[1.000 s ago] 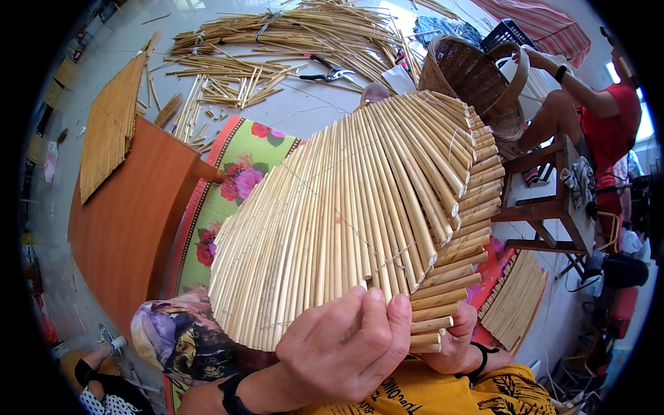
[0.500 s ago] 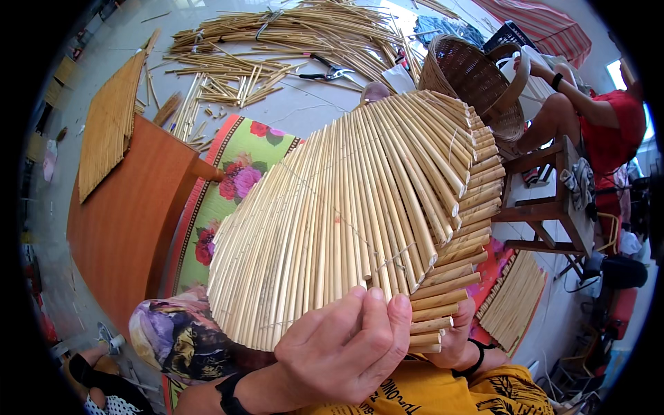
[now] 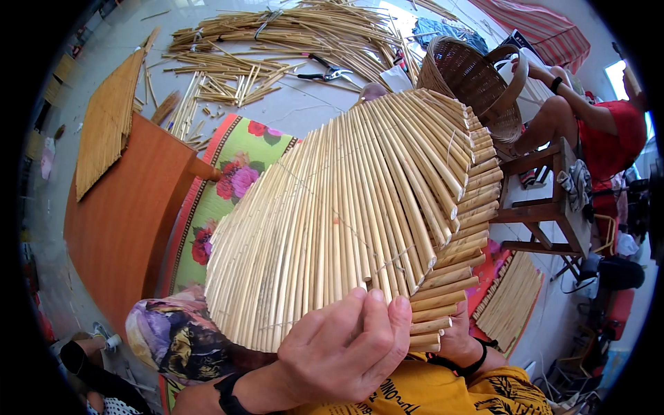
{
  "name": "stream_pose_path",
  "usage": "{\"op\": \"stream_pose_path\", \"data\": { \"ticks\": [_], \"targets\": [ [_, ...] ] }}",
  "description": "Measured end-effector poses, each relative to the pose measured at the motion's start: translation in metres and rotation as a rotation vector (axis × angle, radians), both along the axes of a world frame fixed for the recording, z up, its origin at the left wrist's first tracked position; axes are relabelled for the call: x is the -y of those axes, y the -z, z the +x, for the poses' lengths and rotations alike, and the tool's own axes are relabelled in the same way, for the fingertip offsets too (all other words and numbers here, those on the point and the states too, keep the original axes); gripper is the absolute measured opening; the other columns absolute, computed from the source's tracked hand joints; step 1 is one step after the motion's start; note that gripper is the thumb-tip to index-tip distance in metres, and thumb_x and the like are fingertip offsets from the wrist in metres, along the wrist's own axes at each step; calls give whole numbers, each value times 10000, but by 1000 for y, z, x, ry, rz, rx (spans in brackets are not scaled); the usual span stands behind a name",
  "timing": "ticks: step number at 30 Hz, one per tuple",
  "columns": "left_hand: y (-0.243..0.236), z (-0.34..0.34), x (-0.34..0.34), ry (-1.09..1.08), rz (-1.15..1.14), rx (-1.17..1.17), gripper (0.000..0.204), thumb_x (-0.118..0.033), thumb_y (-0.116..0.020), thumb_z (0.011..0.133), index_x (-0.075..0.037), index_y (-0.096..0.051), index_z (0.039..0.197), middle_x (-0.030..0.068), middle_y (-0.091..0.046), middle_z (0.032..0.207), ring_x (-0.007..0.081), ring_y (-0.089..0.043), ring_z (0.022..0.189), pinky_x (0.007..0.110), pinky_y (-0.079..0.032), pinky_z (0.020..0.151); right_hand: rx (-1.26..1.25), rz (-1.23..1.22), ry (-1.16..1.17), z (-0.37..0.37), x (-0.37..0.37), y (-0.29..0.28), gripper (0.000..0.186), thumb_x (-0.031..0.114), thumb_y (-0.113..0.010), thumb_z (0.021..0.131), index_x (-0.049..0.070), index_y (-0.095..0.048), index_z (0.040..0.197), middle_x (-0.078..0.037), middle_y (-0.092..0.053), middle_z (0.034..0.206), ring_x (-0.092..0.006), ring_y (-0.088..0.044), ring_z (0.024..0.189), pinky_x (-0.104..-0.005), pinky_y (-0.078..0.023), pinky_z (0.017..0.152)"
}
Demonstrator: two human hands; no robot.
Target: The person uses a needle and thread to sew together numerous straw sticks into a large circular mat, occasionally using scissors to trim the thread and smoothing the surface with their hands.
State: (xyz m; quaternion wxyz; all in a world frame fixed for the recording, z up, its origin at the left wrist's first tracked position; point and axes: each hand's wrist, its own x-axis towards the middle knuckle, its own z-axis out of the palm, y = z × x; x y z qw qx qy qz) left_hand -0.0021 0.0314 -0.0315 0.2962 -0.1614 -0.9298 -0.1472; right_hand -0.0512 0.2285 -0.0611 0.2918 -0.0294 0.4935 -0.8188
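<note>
A fan-shaped mat of pale reed sticks [image 3: 304,228], tied across with thin wire or cord, rests over my lap. It has two layers, and the lower layer's cut ends [image 3: 453,277] stick out at the right. My left hand [image 3: 346,346] is closed in a pinch on a reed stick's end at the near edge, with fingertips and thumb together. At the near right corner, my right hand [image 3: 456,332] holds the mat from behind the lower reeds. Most of its fingers are hidden there. Dark bands circle both my wrists.
An orange wooden board [image 3: 124,207] lies left, with a flat reed panel [image 3: 111,117] on it. Loose reeds [image 3: 290,34] and pruning shears [image 3: 328,71] are on the floor ahead. A wicker basket [image 3: 467,83], wooden stool [image 3: 546,187] and seated person in red [image 3: 615,131] are at right.
Both hands keep the same hold and the mat is almost unmoved. The whole scene has shifted slightly left in the picture. A person's limb at lower left has changed position.
</note>
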Motion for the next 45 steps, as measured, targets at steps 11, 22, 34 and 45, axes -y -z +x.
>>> {"op": "stream_pose_path", "data": {
  "ticks": [11, 22, 34, 45],
  "targets": [
    [4, 0, 0, -1, -1, -29, 192, -104, -707, 857, -53, -729, 1041, 58, -668, 957, 202, -672, 838, 233, -475, 567, 111, -112, 7, 7, -4, 9, 266, -41, -588, 978, -4, -649, 1234, -115, -723, 1148, -186, -713, 992, -319, -611, 804],
    [0, 1, 3, -2, 35, 1, 207, -95, -703, 841, -56, -734, 1042, 55, -671, 964, 198, -669, 860, 233, -482, 571, 380, -151, -45, 2, -16, 14, 270, 10, -609, 985, 13, -640, 1253, -106, -718, 1161, -180, -710, 994, -317, -610, 803],
    [1, 0, 4, 5, 45, -3, 229, -97, -706, 803, -81, -749, 1027, 35, -670, 971, 191, -658, 863, 233, -455, 560, 437, -245, -68, -1, -10, 4, 305, -24, -608, 974, 2, -604, 1279, -115, -693, 1204, -200, -690, 1065, -347, -604, 878],
    [1, 0, 3, -11, 48, -4, 254, -98, -698, 799, -77, -747, 1047, 41, -674, 976, 193, -656, 853, 237, -456, 558, 449, -280, -81, 2, -15, 12, 343, -16, -594, 985, 3, -578, 1327, -109, -680, 1239, -208, -681, 1091, -359, -592, 906]
  ]
}}
